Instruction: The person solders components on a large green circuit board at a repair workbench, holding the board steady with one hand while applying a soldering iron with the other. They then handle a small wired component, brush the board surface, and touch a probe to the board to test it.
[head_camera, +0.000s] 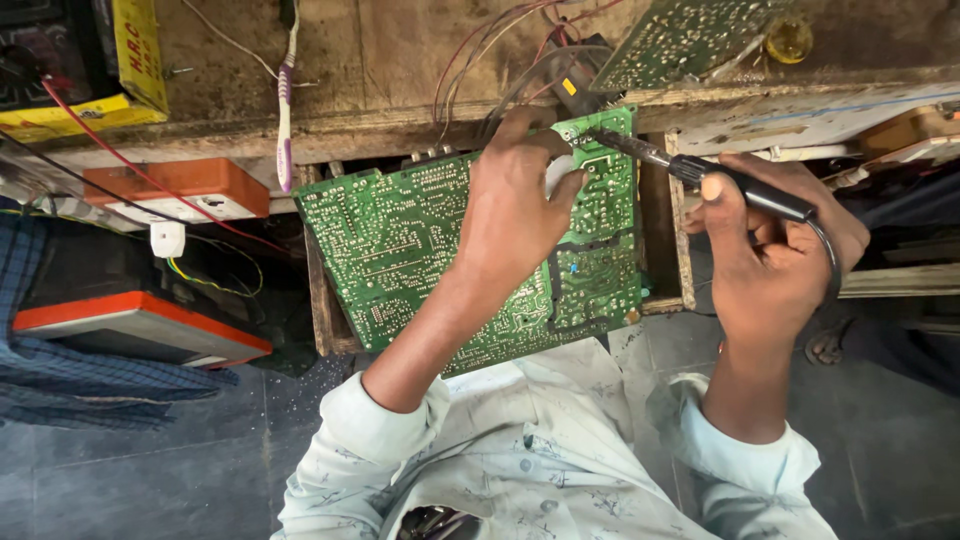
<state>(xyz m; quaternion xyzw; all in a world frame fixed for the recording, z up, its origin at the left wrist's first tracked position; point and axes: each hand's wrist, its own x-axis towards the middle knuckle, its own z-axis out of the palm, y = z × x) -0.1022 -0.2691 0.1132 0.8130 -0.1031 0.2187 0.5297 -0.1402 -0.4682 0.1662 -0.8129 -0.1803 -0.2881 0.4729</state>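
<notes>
Bench (400, 110) edge is carrying the top of the green board (400, 250), which is tilting down toward my lap, solder side up. I am judging the board stiff but thin and light, brittle at its joints, so I am steadying it from above and near an edge, not by flexing it. My left hand (510, 215) is lying flat on the board's upper right part, fingers curled and pinching something small and pale that I cannot identify. My right hand (775, 245) is wrapping closed around the iron (720, 180), a slim rigid tool with a dark handle; its tip is touching the board's top right corner, cord trailing over my wrist.
</notes>
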